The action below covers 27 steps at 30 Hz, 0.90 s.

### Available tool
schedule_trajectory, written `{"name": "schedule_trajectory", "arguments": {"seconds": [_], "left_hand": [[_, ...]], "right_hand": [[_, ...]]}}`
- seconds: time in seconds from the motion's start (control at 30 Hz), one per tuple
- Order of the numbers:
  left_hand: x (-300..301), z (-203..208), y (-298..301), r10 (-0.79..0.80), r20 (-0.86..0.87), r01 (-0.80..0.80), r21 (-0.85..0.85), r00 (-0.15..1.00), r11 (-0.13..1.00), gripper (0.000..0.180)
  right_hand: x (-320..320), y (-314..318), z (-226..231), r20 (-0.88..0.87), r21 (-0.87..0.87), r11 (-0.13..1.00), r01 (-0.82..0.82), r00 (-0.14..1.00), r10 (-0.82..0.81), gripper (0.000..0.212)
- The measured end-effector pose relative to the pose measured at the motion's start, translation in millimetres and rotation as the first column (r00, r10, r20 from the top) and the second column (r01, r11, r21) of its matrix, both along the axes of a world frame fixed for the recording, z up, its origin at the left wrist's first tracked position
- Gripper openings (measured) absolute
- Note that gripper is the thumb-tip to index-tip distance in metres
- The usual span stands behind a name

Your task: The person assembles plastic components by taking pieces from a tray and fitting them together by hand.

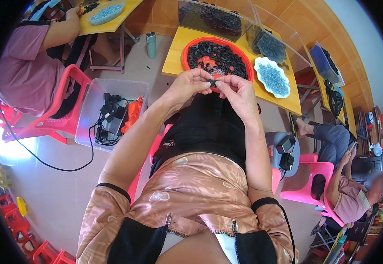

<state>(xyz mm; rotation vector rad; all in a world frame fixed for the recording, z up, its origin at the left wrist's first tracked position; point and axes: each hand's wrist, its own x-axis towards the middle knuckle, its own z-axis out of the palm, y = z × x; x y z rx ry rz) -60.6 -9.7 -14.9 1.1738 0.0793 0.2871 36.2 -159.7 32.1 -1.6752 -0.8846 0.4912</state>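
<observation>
Between my two hands, just over the near rim of a red round tray (185, 56), is a small round black part (212, 82). My left hand (192, 83) pinches it from the left with thumb and fingertips. From the other side, the fingertips of my right hand (237, 90) close on the same part. Many black ring-shaped parts (220, 49) lie in the tray, with some small clear pieces among them. A white scalloped dish (258, 66) of small pale-blue clear pieces (274, 80) stands right of the tray on the yellow table (174, 53).
Clear bins of dark parts (268, 46) stand behind the dish. On the floor at left sits a clear plastic box (86, 110) with black adapters and cables. A green bottle (151, 45) stands nearby. People sit at left (29, 75) and right (354, 193) on pink chairs.
</observation>
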Motion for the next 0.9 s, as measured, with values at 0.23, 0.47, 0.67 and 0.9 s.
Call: {"name": "schedule_trajectory", "arguments": {"seconds": [0.23,0.47,0.67,0.9], "left_hand": [[0.9,-4.6,3.5,-0.034,0.009,0.034,0.062,0.999,0.997,0.017],[0.3,-5.8,3.7,-0.075,0.037,0.072,0.071,0.997,0.995,0.016],[-1.2,-1.5,1.8,-0.074,0.018,0.072,0.1,0.997,0.992,0.016],[-0.2,-3.2,3.7,-0.058,0.026,0.054,0.123,0.998,0.991,0.016]], "right_hand": [[-0.2,0.5,-1.2,-0.033,-0.007,1.0,0.012,0.999,-0.012,0.017],[-1.6,3.8,-9.3,0.011,-0.014,1.0,0.02,1.0,-0.02,0.017],[2.1,0.3,-10.5,-0.017,-0.025,0.999,-0.028,0.999,0.028,0.017],[3.8,-1.1,-13.7,0.012,0.015,0.997,-0.077,0.997,0.076,0.016]]}}
